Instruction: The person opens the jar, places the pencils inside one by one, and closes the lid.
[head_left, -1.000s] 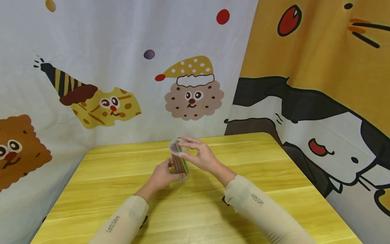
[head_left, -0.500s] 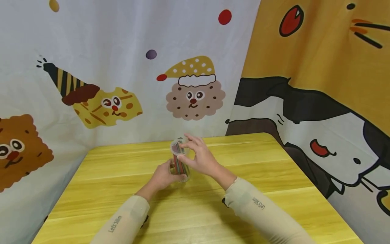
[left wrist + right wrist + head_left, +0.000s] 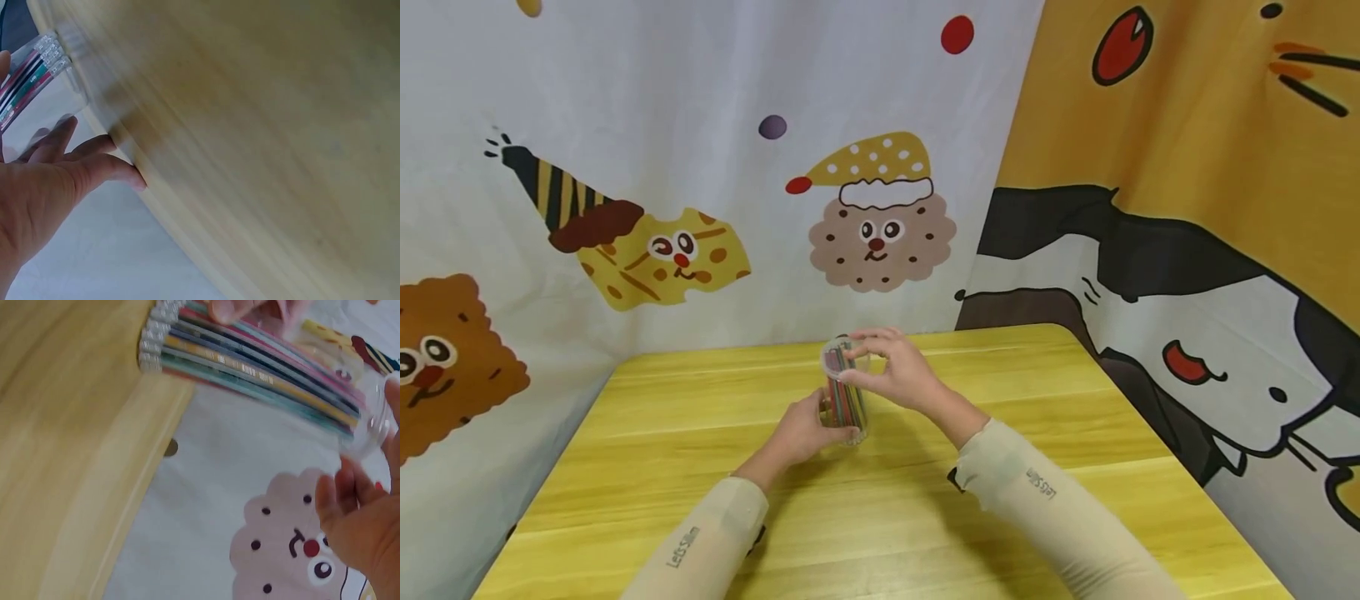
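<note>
A clear plastic tube (image 3: 847,407) of colored pencils (image 3: 250,370) stands on the table, tilted slightly. My left hand (image 3: 801,428) grips its lower part, with the thumb across the front near the base. At the top is a round transparent lid (image 3: 834,361). My right hand (image 3: 901,374) holds the lid's edge, the thumb on the near side and the fingers bent over the far side. The right wrist view shows the pencils packed lengthwise, their ends at the ridged base by the tabletop. In the left wrist view the tube is partly cut off at the edge.
The yellow wood-grain table (image 3: 685,433) reaches back to a white cartoon-printed curtain (image 3: 700,100). A second printed curtain in orange, black and white (image 3: 1060,150) hangs along the right side.
Half a second ago the right fingers were raised and spread off the lid; now they are bent over its rim again. The left hand and the tube stay in nearly the same place.
</note>
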`<action>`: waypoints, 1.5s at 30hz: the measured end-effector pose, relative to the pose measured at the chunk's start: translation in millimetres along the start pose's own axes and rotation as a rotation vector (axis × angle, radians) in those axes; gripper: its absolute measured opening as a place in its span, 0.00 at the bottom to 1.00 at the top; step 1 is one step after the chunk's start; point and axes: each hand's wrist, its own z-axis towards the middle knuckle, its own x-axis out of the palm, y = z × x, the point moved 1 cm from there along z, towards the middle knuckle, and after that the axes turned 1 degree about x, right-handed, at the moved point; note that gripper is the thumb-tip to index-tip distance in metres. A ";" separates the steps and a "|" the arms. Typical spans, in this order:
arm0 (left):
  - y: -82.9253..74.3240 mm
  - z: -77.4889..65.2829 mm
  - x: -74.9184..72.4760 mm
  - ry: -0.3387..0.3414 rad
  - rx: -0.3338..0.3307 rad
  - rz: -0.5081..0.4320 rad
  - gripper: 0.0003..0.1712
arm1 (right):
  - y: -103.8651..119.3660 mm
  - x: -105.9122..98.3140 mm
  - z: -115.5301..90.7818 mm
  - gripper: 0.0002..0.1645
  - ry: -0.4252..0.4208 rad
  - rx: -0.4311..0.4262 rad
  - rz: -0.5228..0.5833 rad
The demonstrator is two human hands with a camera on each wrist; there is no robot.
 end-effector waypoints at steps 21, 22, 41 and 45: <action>-2.4 -2.8 0.5 -0.002 -0.017 0.019 0.54 | -10.2 -30.6 13.7 0.37 0.286 -0.022 0.170; -1.9 -2.8 0.9 0.000 -0.019 0.016 0.54 | -13.1 -32.6 14.6 0.36 0.321 -0.018 0.181; -3.3 -3.5 3.7 -0.007 -0.036 0.025 0.53 | -22.4 -24.4 4.4 0.27 0.250 0.011 0.202; -2.4 -2.5 5.5 -0.012 -0.037 0.033 0.54 | -17.5 -18.4 0.1 0.27 0.142 -0.037 0.108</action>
